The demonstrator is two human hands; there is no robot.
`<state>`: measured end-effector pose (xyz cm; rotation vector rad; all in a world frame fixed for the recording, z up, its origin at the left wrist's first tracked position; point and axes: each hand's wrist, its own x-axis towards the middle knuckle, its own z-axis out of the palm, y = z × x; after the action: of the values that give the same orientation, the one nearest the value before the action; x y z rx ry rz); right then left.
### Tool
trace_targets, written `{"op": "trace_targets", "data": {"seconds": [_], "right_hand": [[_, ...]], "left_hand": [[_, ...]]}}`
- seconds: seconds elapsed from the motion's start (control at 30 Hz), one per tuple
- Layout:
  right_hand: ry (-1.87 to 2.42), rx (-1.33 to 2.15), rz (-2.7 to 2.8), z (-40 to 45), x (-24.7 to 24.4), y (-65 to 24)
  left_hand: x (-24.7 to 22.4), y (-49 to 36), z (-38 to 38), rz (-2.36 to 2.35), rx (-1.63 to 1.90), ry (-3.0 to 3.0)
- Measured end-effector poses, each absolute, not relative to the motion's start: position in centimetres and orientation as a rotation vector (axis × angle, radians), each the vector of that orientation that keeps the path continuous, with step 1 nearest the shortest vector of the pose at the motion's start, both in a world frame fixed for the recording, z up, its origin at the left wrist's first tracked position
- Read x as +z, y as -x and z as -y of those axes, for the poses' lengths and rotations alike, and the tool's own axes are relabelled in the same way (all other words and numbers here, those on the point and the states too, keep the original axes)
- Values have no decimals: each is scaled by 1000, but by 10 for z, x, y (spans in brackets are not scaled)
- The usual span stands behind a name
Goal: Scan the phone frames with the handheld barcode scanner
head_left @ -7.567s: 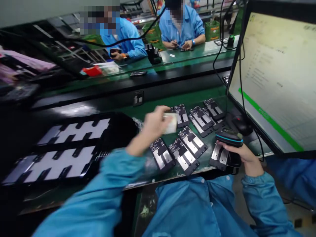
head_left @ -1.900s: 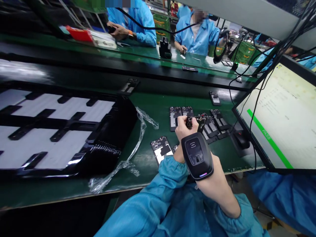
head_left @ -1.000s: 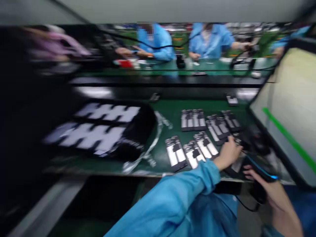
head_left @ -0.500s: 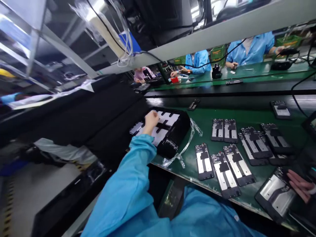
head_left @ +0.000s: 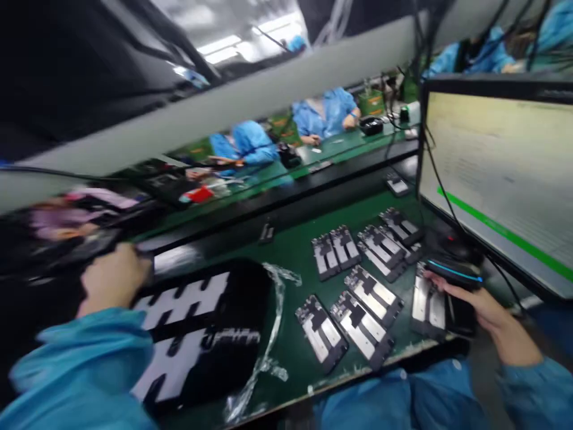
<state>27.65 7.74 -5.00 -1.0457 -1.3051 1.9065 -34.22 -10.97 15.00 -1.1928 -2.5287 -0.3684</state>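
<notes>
My left hand (head_left: 114, 278), blurred and closed, is over the far left corner of a black tray stack (head_left: 242, 304) with white slots. A dark piece shows beside its fingers, too smeared to name. At the right, my right hand (head_left: 486, 307) is wrapped around a black handheld scanner (head_left: 459, 272) with a glowing blue strip. Under and beside the scanner lies an opened phone body (head_left: 425, 304), black with silver plates. Several similar phone bodies (head_left: 321, 331) lie in loose rows on the green bench (head_left: 286, 251) between my hands.
Crumpled clear plastic wrap (head_left: 275, 322) lies along the tray stack's right side. A monitor (head_left: 501, 179) stands at the right, with a cable hanging across it. A grey beam (head_left: 250, 101) crosses overhead. Co-workers in blue (head_left: 324, 116) sit at the bench opposite.
The view has swung right, bringing the monitor and scanner into sight. My left hand has shifted from the middle of the tray stack to its far left corner.
</notes>
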Motion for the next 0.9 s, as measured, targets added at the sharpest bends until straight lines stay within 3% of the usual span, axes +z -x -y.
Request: {"op": "trace_targets", "data": {"seconds": [0.07,0.2,0.33,0.9], "right_hand": [[1030,1893,1310,-78,-50,-271],[990,1854,1393,-76,-56,-262],[889,1841,1454,-68,-56,-260],[942,1731,1430,-64,-60,-265]], "left_hand": [[139,298,58,2431,-365,1160],[71,135,-39,2315,-745,1964],[14,18,-80,2272,-1064,2219],[-22,6,-85,2353,-1324,2239]]}}
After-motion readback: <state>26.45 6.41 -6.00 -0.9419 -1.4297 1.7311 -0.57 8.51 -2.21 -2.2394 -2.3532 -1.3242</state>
